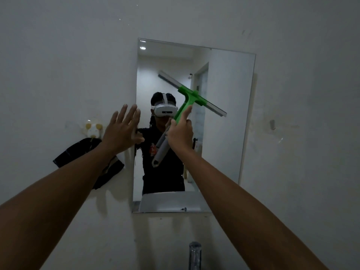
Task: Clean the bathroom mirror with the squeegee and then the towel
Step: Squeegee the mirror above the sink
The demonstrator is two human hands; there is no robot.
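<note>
A rectangular mirror point(224, 114) hangs on the white wall ahead. My right hand point(180, 136) grips the handle of a green and grey squeegee point(191, 98); its blade lies tilted across the mirror's middle, high at the left, low at the right. My left hand point(121, 131) is open with fingers spread, flat at the mirror's left edge. A dark towel point(78, 152) hangs on the wall left of the mirror, partly behind my left arm.
A yellow and white hook holder point(93, 129) sits above the towel. A chrome tap point(194, 254) rises at the bottom centre. A small wall hook point(272, 124) is right of the mirror. The mirror reflects a person in dark clothes.
</note>
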